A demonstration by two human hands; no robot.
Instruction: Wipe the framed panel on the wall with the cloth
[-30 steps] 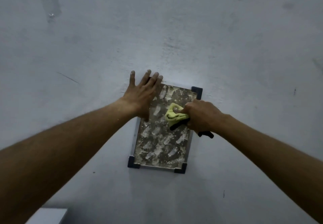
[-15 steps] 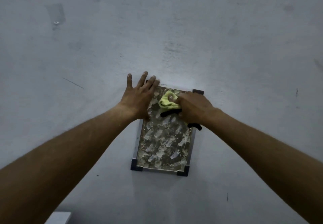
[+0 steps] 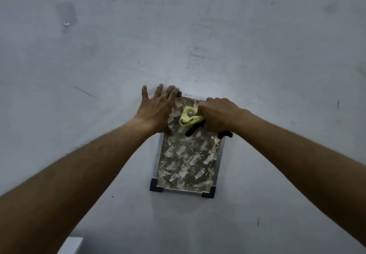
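Your left hand (image 3: pixel 156 113) lies flat with the fingers spread over the upper left corner of the framed panel (image 3: pixel 188 158). Its fingertips are on the wall (image 3: pixel 257 45), and it hides most of that corner cap. Your right hand (image 3: pixel 219 115) is curled round the yellow-green cloth (image 3: pixel 189 118), which is bunched and pressed on the panel's upper part near the top edge. The right hand covers the upper right corner, so that cap can't be seen. A black strip (image 3: pixel 193 129) pokes out under the cloth and again below your wrist at the right frame edge (part of the cloth or a separate thing, can't tell). The panel hangs upright with a mottled grey-white face. The lower corner caps (image 3: pixel 156 187) are in plain view. A white block (image 3: pixel 70 245) is cut off at the lower left, unidentifiable.
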